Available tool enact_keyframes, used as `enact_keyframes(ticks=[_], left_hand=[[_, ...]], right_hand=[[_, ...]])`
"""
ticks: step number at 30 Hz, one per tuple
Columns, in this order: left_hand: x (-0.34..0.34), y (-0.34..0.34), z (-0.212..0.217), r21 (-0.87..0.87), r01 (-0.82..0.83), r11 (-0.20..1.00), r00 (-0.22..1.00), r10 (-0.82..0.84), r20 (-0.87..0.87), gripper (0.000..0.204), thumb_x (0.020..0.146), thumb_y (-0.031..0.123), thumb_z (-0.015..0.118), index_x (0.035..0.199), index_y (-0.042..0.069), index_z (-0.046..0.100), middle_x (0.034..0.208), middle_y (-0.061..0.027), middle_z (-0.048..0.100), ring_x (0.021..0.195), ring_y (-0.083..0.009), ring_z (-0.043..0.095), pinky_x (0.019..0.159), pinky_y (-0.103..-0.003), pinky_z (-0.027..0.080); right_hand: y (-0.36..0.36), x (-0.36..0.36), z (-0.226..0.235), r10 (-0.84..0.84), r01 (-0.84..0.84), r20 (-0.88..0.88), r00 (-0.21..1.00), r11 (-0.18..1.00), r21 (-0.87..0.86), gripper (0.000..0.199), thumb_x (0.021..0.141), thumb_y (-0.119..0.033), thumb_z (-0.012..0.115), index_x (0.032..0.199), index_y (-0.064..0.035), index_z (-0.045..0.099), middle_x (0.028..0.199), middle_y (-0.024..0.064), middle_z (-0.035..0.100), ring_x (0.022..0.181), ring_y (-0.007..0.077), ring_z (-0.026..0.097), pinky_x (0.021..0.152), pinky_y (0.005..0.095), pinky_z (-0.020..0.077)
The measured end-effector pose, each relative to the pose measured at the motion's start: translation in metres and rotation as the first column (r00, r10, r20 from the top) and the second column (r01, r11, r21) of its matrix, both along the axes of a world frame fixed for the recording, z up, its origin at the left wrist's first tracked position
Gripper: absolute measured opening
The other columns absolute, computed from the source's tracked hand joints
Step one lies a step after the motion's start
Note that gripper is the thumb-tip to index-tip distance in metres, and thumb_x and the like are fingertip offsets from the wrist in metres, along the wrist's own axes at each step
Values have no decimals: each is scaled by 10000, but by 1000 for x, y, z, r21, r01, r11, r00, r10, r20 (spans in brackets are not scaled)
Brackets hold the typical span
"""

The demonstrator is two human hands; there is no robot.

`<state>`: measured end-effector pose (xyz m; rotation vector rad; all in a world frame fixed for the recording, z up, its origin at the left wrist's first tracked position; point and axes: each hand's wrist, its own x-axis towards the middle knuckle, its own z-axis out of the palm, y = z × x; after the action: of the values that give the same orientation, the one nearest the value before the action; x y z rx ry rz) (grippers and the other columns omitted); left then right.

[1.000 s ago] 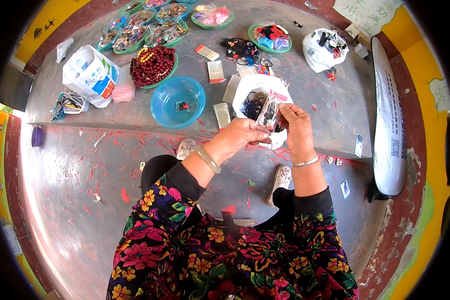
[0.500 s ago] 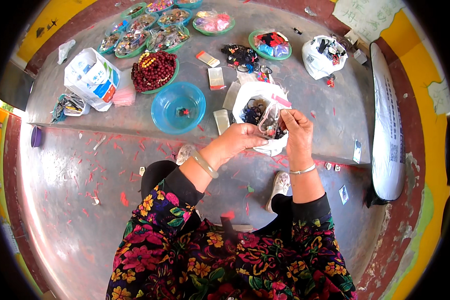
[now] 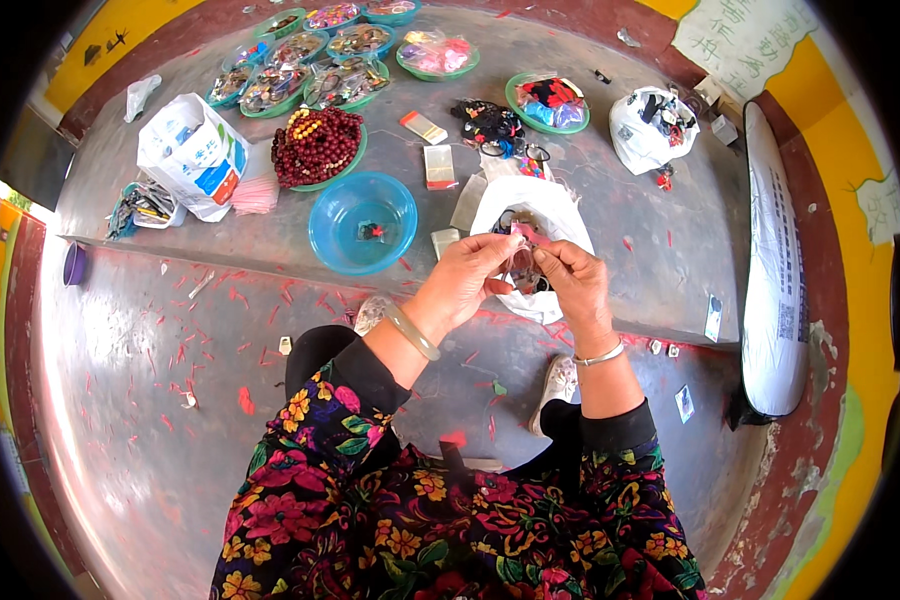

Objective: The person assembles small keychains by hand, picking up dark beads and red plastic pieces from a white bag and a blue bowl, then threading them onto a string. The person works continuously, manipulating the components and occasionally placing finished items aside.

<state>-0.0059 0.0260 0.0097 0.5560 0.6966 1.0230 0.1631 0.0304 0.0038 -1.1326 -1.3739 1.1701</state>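
My left hand and my right hand meet in front of me, both pinching one small clear packet with dark pieces and a pink bit inside. They hover just above an open white plastic bag that holds more small dark items. A pale bangle circles my left wrist and a thin silver bracelet my right. A blue bowl with one small item in it stands to the left of my hands.
A green bowl of dark red beads, a white printed bag, several green dishes of mixed trinkets and another white bag lie across the raised grey ledge. Red scraps litter the lower floor. A long white board lies at the right.
Both hands with the small packet have drifted slightly down and left over the white bag. My fingers have shifted on the packet.
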Motion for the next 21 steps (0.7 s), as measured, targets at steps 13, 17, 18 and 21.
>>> enact_keyframes(ticks=[13, 17, 18, 21], left_hand=[[-4, -1, -4, 49, -17, 999, 995, 12, 101, 201, 890, 165, 558, 979, -7, 612, 936, -82, 628, 863, -165, 615, 750, -308, 528], [2, 1, -15, 24, -30, 999, 999, 31, -28, 225, 891, 156, 551, 1007, -30, 603, 936, -94, 623, 856, -180, 616, 771, -328, 527], [3, 0, -16, 24, -13, 1000, 999, 14, -39, 229, 891, 152, 549, 1014, -34, 601, 938, -97, 621, 854, -182, 616, 777, -333, 526], [3, -1, -19, 36, 27, 999, 999, -26, -25, 233, 890, 139, 543, 1028, -40, 596, 940, -103, 617, 857, -186, 615, 789, -340, 524]], right_hand=[[-2, -5, 19, -130, 59, 241, 962, 957, 283, 162, 718, -41, 706, 876, -46, 669, 1085, 80, 550, 863, 161, 541, 710, 276, 462], [-1, -5, 17, -149, -52, 396, 906, 889, 454, 247, 636, -21, 735, 869, -78, 678, 1280, 116, 449, 1193, 300, 410, 934, 370, 393], [0, -5, 15, -135, -81, 420, 897, 886, 457, 259, 619, -16, 737, 862, -83, 679, 1306, 121, 432, 1261, 329, 355, 981, 390, 362], [0, -5, 13, -150, -102, 470, 870, 878, 468, 258, 605, -9, 730, 845, -90, 681, 1322, 126, 429, 1289, 345, 316, 994, 409, 349]])
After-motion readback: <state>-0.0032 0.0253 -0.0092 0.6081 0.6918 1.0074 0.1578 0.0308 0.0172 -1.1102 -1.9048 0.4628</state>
